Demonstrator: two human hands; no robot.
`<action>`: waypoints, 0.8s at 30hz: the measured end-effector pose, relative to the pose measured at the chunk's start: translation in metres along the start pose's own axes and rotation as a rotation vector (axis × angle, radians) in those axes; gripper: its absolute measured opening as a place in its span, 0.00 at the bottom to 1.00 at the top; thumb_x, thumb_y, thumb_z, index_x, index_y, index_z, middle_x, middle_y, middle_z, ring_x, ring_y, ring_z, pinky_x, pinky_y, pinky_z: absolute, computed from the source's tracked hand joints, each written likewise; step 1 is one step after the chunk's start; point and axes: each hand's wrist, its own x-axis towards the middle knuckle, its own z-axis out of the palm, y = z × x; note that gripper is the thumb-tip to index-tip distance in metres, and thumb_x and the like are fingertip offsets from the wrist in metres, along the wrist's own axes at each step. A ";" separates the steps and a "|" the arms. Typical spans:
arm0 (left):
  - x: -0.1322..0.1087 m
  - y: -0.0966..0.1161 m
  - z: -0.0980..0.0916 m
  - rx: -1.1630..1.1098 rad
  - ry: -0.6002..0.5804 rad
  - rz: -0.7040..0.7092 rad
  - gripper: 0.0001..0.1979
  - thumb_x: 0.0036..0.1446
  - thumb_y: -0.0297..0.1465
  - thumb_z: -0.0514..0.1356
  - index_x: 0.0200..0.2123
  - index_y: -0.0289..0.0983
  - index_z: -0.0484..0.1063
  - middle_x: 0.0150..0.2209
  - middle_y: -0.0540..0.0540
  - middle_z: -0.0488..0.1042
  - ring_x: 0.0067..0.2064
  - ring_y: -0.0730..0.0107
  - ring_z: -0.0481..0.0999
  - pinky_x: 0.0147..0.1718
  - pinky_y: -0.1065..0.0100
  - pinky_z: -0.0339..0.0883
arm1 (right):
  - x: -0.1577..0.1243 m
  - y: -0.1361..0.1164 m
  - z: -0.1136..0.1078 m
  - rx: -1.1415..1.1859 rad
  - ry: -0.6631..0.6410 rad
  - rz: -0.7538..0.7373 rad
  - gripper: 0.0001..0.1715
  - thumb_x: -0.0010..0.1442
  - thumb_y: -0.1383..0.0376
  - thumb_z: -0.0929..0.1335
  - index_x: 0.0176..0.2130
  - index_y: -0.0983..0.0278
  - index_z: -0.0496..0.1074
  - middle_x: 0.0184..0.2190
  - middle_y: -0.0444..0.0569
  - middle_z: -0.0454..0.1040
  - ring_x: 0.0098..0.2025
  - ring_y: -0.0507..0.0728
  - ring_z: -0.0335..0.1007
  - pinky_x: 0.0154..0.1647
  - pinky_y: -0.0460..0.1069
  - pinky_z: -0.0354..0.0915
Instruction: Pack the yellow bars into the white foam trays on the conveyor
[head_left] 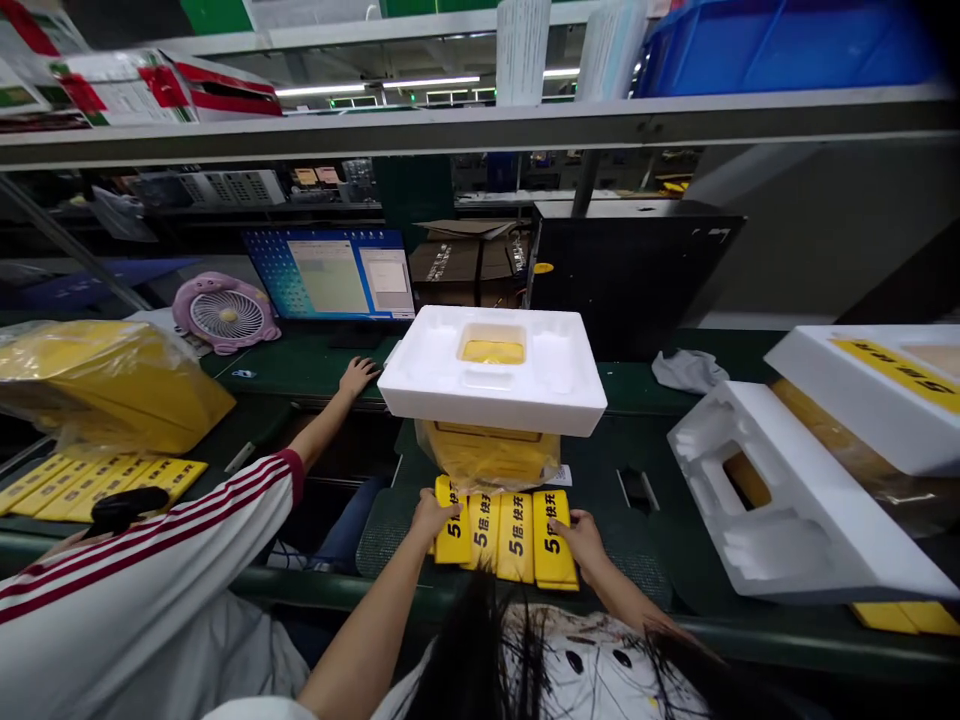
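Left hand (433, 518) clamped on leftmost yellow packet (453, 540), right hand (589, 547) on rightmost packet (556, 565), near counter's (596, 470) front edge; white foam (555, 365) beyond.

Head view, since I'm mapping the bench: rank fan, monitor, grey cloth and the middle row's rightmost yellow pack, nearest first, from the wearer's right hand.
From the right hand:
1. Yellow pack: at its thumb.
2. Grey cloth: back right.
3. Monitor: back left.
4. Fan: left of the monitor.

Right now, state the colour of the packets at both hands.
The packets are yellow with black characters, in the head view.
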 end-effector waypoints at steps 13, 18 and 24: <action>-0.036 -0.015 -0.095 -0.215 0.161 -0.007 0.13 0.54 0.35 0.55 0.40 0.34 0.59 0.36 0.41 0.74 0.34 0.62 0.76 0.31 0.66 0.70 | 0.002 -0.024 -0.090 0.095 0.132 0.066 0.28 0.56 0.56 0.61 0.52 0.67 0.55 0.29 0.50 0.71 0.28 0.59 0.71 0.27 0.52 0.67; -0.082 0.069 -0.226 -1.128 0.398 0.416 0.23 0.42 0.37 0.65 0.42 0.41 0.62 0.37 0.48 0.72 0.33 0.61 0.75 0.28 0.58 0.73 | -0.007 -0.165 -0.169 0.782 0.392 -0.355 0.27 0.47 0.53 0.69 0.45 0.59 0.63 0.44 0.50 0.69 0.39 0.59 0.70 0.33 0.52 0.70; -0.035 0.203 -0.260 -0.925 0.221 0.774 0.26 0.43 0.36 0.65 0.46 0.39 0.61 0.41 0.43 0.71 0.36 0.64 0.74 0.33 0.62 0.72 | 0.000 -0.317 -0.110 0.727 0.180 -0.604 0.19 0.54 0.57 0.64 0.45 0.61 0.60 0.45 0.51 0.69 0.39 0.57 0.71 0.34 0.52 0.71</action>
